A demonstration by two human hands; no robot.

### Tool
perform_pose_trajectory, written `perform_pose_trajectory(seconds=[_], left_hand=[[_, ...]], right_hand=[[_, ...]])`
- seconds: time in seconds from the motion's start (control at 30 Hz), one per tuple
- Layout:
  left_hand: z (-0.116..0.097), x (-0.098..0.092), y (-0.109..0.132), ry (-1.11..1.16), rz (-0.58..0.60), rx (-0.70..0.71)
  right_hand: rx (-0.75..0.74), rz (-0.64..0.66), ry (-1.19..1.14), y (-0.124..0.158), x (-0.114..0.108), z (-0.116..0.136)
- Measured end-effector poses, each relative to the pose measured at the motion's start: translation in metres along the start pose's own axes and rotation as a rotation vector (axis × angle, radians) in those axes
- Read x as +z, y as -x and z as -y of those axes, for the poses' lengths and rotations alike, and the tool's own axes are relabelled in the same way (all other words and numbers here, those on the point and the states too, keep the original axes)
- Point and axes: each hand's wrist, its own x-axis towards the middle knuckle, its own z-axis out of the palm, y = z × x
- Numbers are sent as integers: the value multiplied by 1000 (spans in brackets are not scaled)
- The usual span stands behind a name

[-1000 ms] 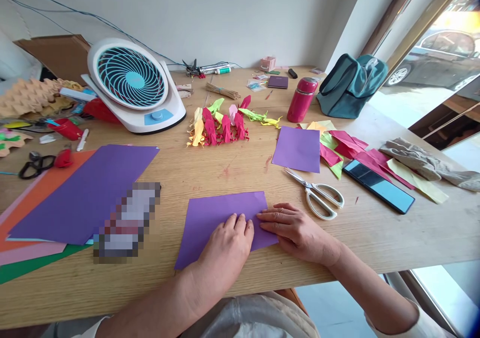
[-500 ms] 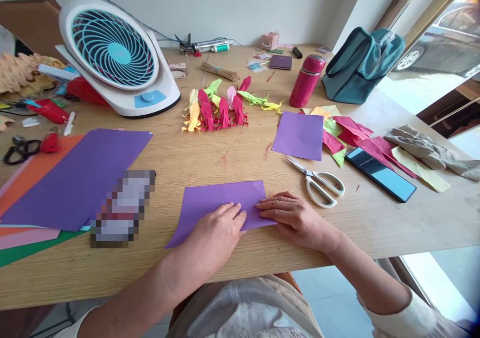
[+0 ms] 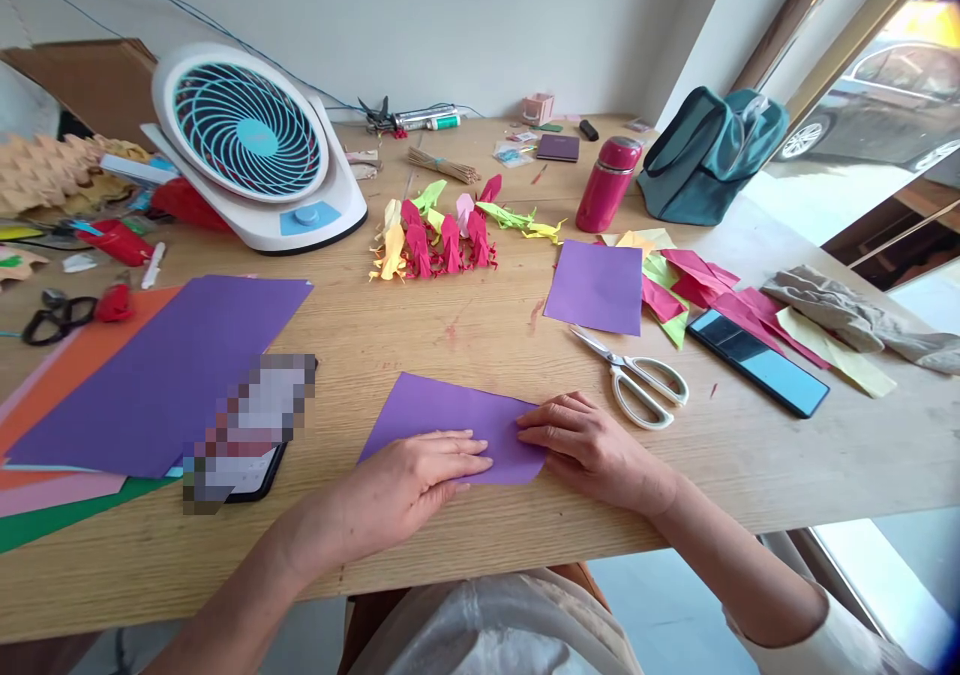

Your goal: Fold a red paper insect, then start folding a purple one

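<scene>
A purple sheet of paper (image 3: pixel 442 405) lies on the table in front of me, turned a little askew. My left hand (image 3: pixel 427 475) rests flat on its lower part, fingers stretched out to the right. At the sheet's right end my right hand (image 3: pixel 581 445) has its bent fingers over the edge, closed on the paper; the thumb is hidden. White-handled scissors (image 3: pixel 630 375) lie beyond my right hand, blades partly apart. Behind them is a smaller purple square of paper (image 3: pixel 596 290).
Coloured sheets (image 3: pixel 157 385) and a phone with a blurred screen (image 3: pixel 255 435) lie left. A fan (image 3: pixel 255 145), folded paper figures (image 3: pixel 450 240) and a red flask (image 3: pixel 606 190) stand behind. To the right are another phone (image 3: pixel 757 360), paper scraps (image 3: pixel 697 275) and a teal bag (image 3: pixel 697 165).
The purple sheet has turned clockwise, its upper right corner now lower and near my right hand. My left hand has slid slightly left and flattened. The view has tilted up a little.
</scene>
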Motion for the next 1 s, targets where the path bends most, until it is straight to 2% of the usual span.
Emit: perform_pose_trajectory(seconds=[0.17, 0.3, 0.4, 0.53, 0.77, 1.0], left_hand=[[1, 1, 7, 25, -36, -41], [-16, 17, 5, -111, -83, -107], [-27, 31, 1, -210, -119, -94], [-28, 41, 1, -245, -205, -79], [-25, 40, 6, -220, -196, -69], [-24, 31, 2, -122, -176, -161]], right_hand=[[-14, -7, -4, -2, 0, 1], [-58, -41, 16, -2, 1, 2], [-70, -45, 35, 0, 2, 3], [-56, -21, 29, 1, 2, 3], [-29, -48, 32, 1, 0, 3], [-1, -55, 18, 2, 0, 2]])
